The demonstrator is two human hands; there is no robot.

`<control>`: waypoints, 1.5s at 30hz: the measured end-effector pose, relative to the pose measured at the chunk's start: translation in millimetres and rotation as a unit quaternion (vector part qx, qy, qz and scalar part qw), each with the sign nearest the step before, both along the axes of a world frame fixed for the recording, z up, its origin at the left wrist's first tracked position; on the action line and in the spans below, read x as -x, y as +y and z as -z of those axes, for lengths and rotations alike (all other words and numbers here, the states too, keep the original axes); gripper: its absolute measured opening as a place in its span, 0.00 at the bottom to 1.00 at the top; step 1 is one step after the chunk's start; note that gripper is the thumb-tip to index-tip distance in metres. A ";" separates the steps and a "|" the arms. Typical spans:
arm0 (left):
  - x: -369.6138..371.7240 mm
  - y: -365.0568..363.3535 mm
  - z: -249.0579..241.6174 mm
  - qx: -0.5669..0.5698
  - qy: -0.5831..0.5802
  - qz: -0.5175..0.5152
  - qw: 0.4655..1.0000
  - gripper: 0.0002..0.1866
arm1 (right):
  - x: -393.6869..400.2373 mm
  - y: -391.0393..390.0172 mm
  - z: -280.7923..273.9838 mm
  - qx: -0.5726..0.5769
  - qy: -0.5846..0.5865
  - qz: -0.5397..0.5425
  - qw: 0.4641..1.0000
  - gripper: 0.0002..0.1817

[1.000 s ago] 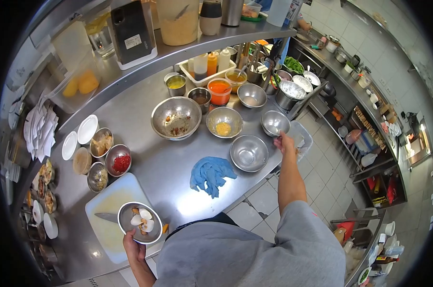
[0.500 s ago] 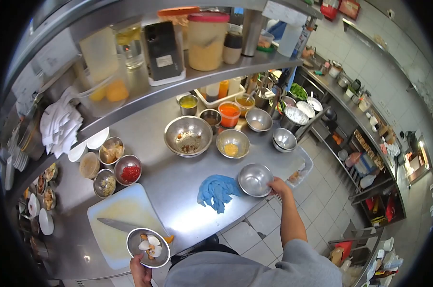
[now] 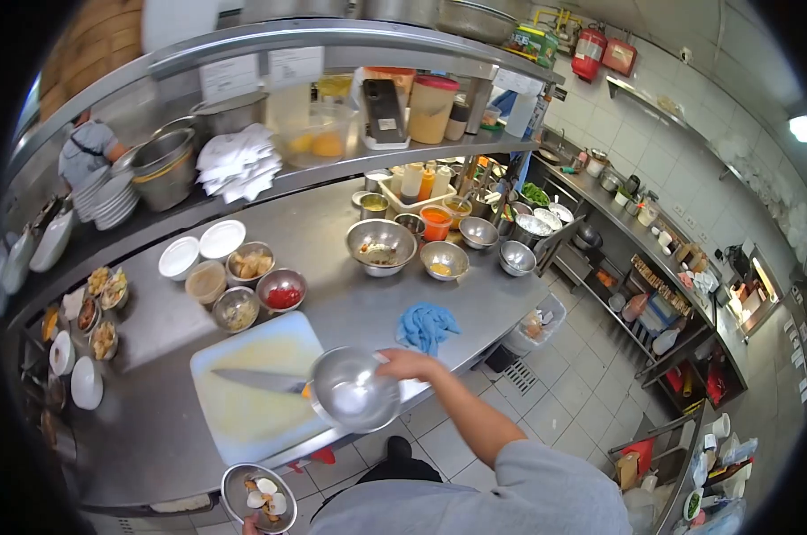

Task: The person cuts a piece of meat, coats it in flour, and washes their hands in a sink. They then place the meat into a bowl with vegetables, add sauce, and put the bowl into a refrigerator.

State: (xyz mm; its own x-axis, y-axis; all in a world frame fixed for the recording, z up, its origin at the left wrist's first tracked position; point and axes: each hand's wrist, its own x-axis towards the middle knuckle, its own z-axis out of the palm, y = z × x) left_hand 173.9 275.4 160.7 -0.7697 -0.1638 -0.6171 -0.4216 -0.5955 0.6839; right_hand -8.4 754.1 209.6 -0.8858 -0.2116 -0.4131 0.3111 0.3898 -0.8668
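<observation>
My right hand (image 3: 405,364) grips the rim of a shiny metal bowl (image 3: 357,392), which hangs over the right edge of the white cutting board (image 3: 243,419). Nothing shows inside that bowl. Down at the bottom of the view, my left hand (image 3: 250,526) is mostly cut off; it holds a second metal bowl (image 3: 234,489) by its near side. White and brown pieces that look like eggshells (image 3: 265,497) lie in it. A knife (image 3: 256,380) rests on the board, its handle end hidden behind the right-hand bowl.
A crumpled blue cloth (image 3: 428,327) lies on the steel counter (image 3: 350,308). Metal bowls with ingredients, such as one with red pieces (image 3: 282,294), stand farther back. Beyond the counter's right end is a bin (image 3: 539,323). A shelf (image 3: 323,160) runs above; another person (image 3: 91,147) is behind it.
My right hand has brought its bowl left, from beside the blue cloth to the cutting board. The left-hand bowl has moved down and away from the board. My view has shifted.
</observation>
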 end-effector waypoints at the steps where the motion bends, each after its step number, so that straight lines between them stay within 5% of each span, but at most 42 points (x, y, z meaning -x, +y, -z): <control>1: -19.1 -18.0 -2.2 0.003 0.004 -0.016 1.000 0.21 | 3.9 -45.0 14.7 0.051 -0.013 -0.040 0.998 0.25; 4: -65.9 -61.9 1.8 -0.009 0.031 -0.067 0.997 0.23 | -17.2 -176.8 2.6 0.060 -0.073 -0.155 0.983 0.32; 5: -82.1 -75.6 4.2 -0.015 0.045 -0.086 0.995 0.24 | -19.7 -213.5 36.7 0.077 0.037 -0.222 0.971 0.33; 10: -171.4 -134.3 29.4 -0.031 0.093 -0.276 0.956 0.24 | -55.0 -345.2 90.4 0.051 -0.031 -0.355 0.933 0.32; 11: -189.4 -143.4 41.6 -0.025 0.097 -0.307 0.946 0.22 | -62.5 -366.3 56.0 0.034 -0.064 -0.385 0.920 0.31; 12: -199.5 -147.4 32.4 -0.028 0.082 -0.352 0.932 0.21 | -71.2 -391.0 40.3 0.030 -0.163 -0.355 0.920 0.30; 14: -220.7 -155.9 39.6 -0.018 0.059 -0.415 0.908 0.21 | -59.1 -430.4 105.9 0.002 -0.126 -0.415 0.901 0.31; 24: -294.0 -219.4 68.6 -0.052 0.036 -0.589 0.806 0.24 | -81.8 -671.6 132.1 -0.041 -0.098 -0.553 0.826 0.28; 36: -242.4 -418.4 28.6 0.075 0.077 -0.731 0.674 0.25 | -30.8 -948.6 146.0 -0.052 -0.134 -0.592 0.793 0.16; 40: -244.0 -453.6 35.0 0.044 0.075 -0.750 0.655 0.26 | -7.3 -1007.4 143.9 0.068 -0.083 -0.457 0.883 0.14; 45: -256.7 -519.6 59.2 -0.017 0.062 -0.736 0.673 0.24 | 36.6 -1045.6 147.5 0.126 -0.108 -0.343 0.925 0.11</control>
